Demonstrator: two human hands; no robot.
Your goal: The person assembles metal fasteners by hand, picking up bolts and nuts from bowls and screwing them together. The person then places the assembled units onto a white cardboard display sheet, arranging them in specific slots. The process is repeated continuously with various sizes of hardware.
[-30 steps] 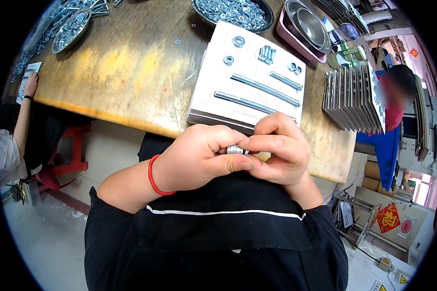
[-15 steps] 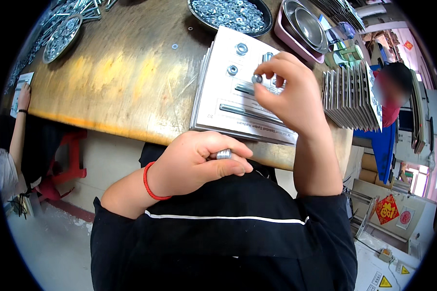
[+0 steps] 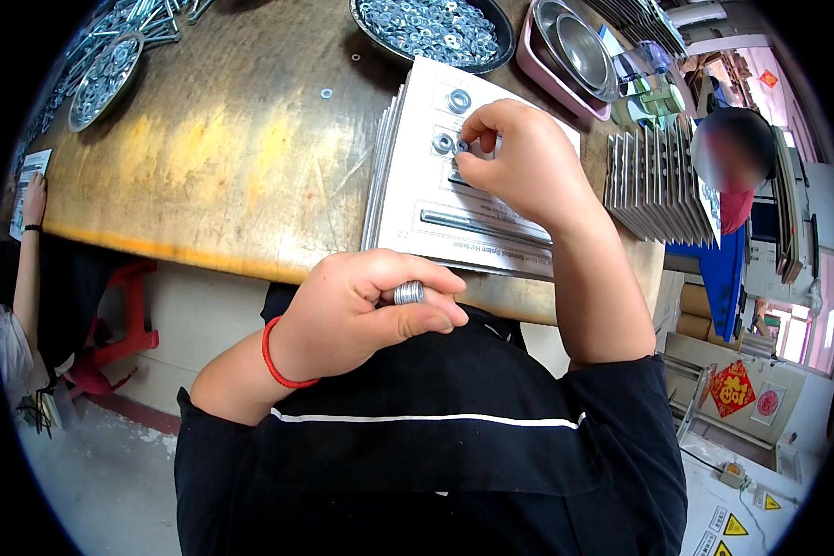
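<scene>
Head view: the left hand (image 3: 347, 301) curls around a washer stack (image 3: 408, 293) before the bench's (image 3: 241, 185) near edge; the right hand (image 3: 528, 162) pinches a small metal piece (image 3: 463, 146) at the card pile (image 3: 417, 185).
The washer stack's long axis runs sideways, one end facing right, the other hidden inside the left hand. The right hand partly covers the small metal piece, its facing hard to make out; the right forearm (image 3: 602, 296) hides the long rod's (image 3: 463, 223) right end. The card pile lies by the near edge, towards the right corner, with room for moving to its left.
</scene>
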